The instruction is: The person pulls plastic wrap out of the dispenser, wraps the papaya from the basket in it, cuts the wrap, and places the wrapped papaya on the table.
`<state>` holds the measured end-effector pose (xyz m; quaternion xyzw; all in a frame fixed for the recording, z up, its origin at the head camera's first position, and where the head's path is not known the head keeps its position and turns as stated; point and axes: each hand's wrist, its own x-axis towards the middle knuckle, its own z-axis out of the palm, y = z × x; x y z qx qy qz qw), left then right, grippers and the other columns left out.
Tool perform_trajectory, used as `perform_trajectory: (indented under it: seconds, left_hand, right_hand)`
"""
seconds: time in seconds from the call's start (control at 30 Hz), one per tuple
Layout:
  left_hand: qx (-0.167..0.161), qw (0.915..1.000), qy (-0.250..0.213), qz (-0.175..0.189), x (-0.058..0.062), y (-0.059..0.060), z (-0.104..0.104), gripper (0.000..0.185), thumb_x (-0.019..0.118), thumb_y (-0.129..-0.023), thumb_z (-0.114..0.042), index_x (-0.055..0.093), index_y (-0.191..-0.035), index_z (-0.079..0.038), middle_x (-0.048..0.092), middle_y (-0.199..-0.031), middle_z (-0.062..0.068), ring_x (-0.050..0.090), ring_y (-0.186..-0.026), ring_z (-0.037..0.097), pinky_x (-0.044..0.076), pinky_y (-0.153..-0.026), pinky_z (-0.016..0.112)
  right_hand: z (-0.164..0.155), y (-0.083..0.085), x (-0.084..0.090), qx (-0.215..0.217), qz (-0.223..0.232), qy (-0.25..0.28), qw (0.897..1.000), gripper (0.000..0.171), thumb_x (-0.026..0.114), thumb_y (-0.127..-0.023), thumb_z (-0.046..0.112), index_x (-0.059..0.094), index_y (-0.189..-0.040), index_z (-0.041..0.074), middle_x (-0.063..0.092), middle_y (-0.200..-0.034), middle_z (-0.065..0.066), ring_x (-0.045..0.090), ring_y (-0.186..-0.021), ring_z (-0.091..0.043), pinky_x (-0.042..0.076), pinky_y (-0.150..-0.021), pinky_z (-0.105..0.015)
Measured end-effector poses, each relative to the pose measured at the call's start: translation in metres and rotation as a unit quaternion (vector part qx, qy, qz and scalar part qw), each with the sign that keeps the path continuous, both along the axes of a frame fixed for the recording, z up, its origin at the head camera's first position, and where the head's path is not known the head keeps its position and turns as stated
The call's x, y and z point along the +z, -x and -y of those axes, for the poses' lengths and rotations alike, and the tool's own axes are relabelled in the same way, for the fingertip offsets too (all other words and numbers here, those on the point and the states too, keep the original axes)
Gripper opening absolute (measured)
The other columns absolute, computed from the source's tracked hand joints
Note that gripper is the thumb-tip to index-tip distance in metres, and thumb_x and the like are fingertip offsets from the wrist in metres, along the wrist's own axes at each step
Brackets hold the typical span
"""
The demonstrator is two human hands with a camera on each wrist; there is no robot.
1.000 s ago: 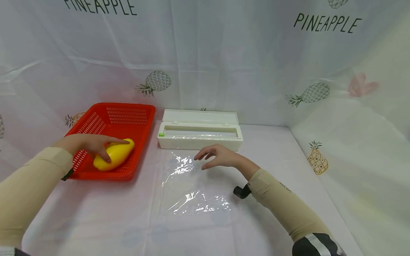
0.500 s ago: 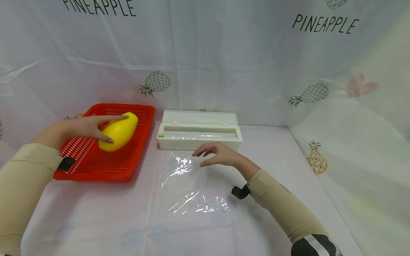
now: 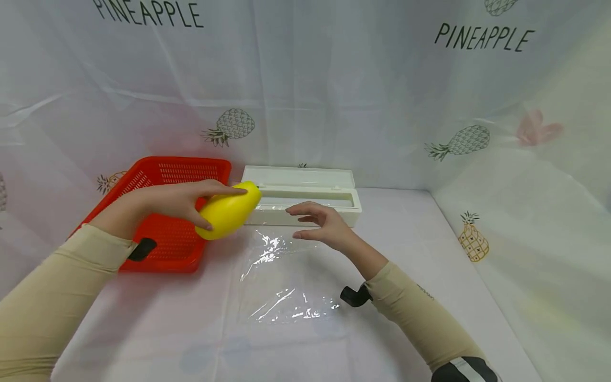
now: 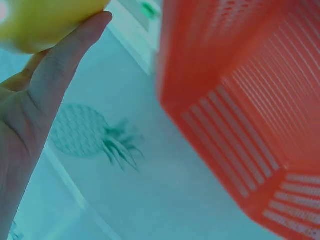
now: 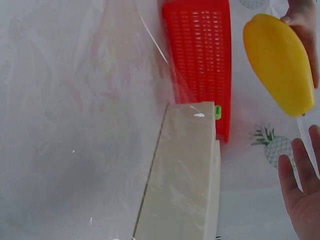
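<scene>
The left hand [image 3: 183, 200] grips the yellow mango [image 3: 230, 212], which a second ago lay inside the red basket [image 3: 157, 249] and now hangs clear of its right rim, in front of the white film dispenser [image 3: 305, 193]. The lift-out therefore appears complete, and the fruit is travelling toward the clear plastic sheet [image 3: 286, 276] spread at 5 o'clock of it. Left fingers curl over the fruit, thumb beneath; the forearm reaches in from 8 o'clock. The right hand [image 3: 320, 223] holds nothing, fingers loosely spread, hovering above the sheet's far edge, just near the dispenser.
</scene>
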<state>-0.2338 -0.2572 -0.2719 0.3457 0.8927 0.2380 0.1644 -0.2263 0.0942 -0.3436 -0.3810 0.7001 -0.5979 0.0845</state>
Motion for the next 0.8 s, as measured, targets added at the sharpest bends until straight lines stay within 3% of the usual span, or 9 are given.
perform_trajectory:
  seconds: [0.17, 0.4, 0.63, 0.8]
  left_hand:
    - [-0.037, 0.9991, -0.015, 0.013, -0.004, -0.003, -0.030, 0.081, 0.078, -0.080, -0.011, 0.040, -0.149, -0.030, 0.037, -0.146, 0.007, 0.037, -0.127, 0.032, 0.048, -0.092, 0.044]
    - [-0.080, 0.9967, -0.003, 0.015, -0.007, -0.008, -0.065, 0.081, 0.077, -0.081, -0.010, 0.040, -0.148, -0.035, 0.035, -0.146, 0.005, 0.041, -0.122, 0.029, 0.050, -0.090, 0.038]
    - [-0.112, 0.9932, -0.010, 0.028, -0.009, -0.016, -0.089, 0.083, 0.077, -0.080, -0.007, 0.039, -0.150, -0.032, 0.034, -0.144, 0.007, 0.039, -0.124, 0.028, 0.050, -0.090, 0.034]
    - [-0.121, 0.9918, -0.038, 0.010, -0.014, -0.020, -0.099, 0.081, 0.075, -0.082, -0.008, 0.038, -0.150, -0.028, 0.036, -0.146, 0.005, 0.040, -0.126, 0.026, 0.050, -0.091, 0.034]
  right_hand:
    - [-0.001, 0.011, -0.013, -0.026, 0.022, 0.003, 0.999, 0.060, 0.074, -0.078, -0.013, 0.052, -0.134, -0.005, 0.049, -0.138, -0.022, 0.048, -0.126, -0.040, 0.041, -0.101, -0.053]
    - [-0.004, 0.014, -0.018, 0.014, 0.039, 0.002, 0.999, 0.093, 0.076, -0.076, -0.014, 0.029, -0.152, 0.009, 0.029, -0.155, -0.013, 0.046, -0.130, -0.033, 0.045, -0.099, -0.049]
    - [-0.010, 0.007, -0.019, 0.003, 0.072, 0.002, 0.997, 0.079, 0.072, -0.082, -0.010, 0.037, -0.150, 0.013, 0.039, -0.149, -0.006, 0.058, -0.117, -0.031, 0.052, -0.090, -0.043]
    - [-0.019, 0.003, -0.020, -0.013, 0.090, 0.017, 0.996, 0.064, 0.075, -0.082, -0.005, 0.049, -0.140, 0.010, 0.047, -0.140, -0.008, 0.060, -0.112, -0.032, 0.053, -0.087, -0.041]
